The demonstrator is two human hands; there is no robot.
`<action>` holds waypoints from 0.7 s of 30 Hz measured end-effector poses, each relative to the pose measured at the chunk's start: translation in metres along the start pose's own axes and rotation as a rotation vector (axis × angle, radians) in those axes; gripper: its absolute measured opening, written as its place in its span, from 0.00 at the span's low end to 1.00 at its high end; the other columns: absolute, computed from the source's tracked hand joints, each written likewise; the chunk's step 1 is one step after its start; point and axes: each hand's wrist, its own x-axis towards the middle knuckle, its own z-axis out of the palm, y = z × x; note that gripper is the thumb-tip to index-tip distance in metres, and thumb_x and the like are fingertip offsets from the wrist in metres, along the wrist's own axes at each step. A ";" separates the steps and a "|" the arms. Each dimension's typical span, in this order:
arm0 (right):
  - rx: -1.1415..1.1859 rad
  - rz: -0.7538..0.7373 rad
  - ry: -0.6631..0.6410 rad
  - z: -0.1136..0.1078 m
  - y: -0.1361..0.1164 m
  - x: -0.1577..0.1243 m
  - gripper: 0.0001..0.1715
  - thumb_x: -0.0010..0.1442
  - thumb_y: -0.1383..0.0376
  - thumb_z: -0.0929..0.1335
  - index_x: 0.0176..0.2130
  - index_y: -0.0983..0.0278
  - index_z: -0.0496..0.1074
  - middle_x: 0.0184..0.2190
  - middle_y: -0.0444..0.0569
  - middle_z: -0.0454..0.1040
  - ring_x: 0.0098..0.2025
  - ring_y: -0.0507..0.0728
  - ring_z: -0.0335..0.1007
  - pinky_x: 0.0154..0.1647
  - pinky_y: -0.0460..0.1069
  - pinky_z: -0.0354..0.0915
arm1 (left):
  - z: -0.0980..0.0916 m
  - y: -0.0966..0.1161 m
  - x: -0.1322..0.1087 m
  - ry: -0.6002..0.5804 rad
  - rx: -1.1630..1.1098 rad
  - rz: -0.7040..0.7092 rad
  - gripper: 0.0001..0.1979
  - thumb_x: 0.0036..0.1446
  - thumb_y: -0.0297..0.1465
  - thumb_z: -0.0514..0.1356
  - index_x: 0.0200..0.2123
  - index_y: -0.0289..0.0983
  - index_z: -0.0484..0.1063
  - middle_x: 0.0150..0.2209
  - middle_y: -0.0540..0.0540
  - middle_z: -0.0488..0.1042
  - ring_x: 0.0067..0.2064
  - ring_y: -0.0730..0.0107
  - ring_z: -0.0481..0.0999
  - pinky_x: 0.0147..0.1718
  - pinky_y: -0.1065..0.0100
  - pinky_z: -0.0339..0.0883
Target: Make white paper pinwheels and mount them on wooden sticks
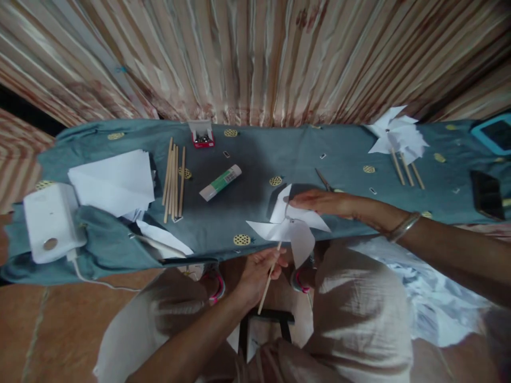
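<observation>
A white paper pinwheel (302, 239) on a wooden stick is tilted over the front edge of the cloth-covered table. My left hand (261, 272) is closed around its stick (267, 290), below the blades. Above the table edge, my right hand (313, 201) reaches in from the right with its fingers stretched out, their tips at the upper blade. Whether those fingers press on the paper is hard to see. A pair of scissors (322, 178) lies just behind my right hand, its handles partly hidden. Behind the pinwheel to the left rests a glue stick (221, 182).
At left are wooden sticks (172, 181), white paper sheets (114, 181) and a white corded device (51, 222). A red box of small metal pieces (203, 138) stands at the back. Several pinwheels (399, 135) lie at right, near a dark phone-like object (486, 194) and a blue-framed device (495, 133).
</observation>
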 end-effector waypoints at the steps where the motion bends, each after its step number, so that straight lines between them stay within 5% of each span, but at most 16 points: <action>1: 0.044 0.028 -0.007 -0.003 0.002 -0.002 0.34 0.49 0.38 0.69 0.39 0.62 0.78 0.37 0.49 0.77 0.38 0.56 0.69 0.37 0.50 0.63 | 0.001 0.001 0.000 -0.006 0.001 -0.002 0.24 0.36 0.45 0.74 0.32 0.31 0.81 0.21 0.49 0.73 0.18 0.83 0.59 0.21 0.72 0.44; 13: 0.354 0.016 0.008 -0.001 0.026 -0.007 0.26 0.50 0.50 0.74 0.42 0.64 0.77 0.35 0.46 0.77 0.35 0.51 0.69 0.37 0.48 0.64 | 0.008 0.004 0.004 0.010 0.002 -0.018 0.20 0.37 0.42 0.74 0.27 0.31 0.79 0.20 0.50 0.71 0.18 0.83 0.61 0.20 0.74 0.48; 21: 0.719 -0.005 0.175 0.001 0.032 -0.006 0.11 0.53 0.62 0.74 0.38 0.63 0.79 0.41 0.49 0.80 0.37 0.51 0.75 0.38 0.46 0.71 | 0.022 0.016 0.011 -0.024 0.033 0.020 0.22 0.40 0.42 0.73 0.32 0.31 0.78 0.21 0.51 0.73 0.17 0.84 0.60 0.18 0.75 0.50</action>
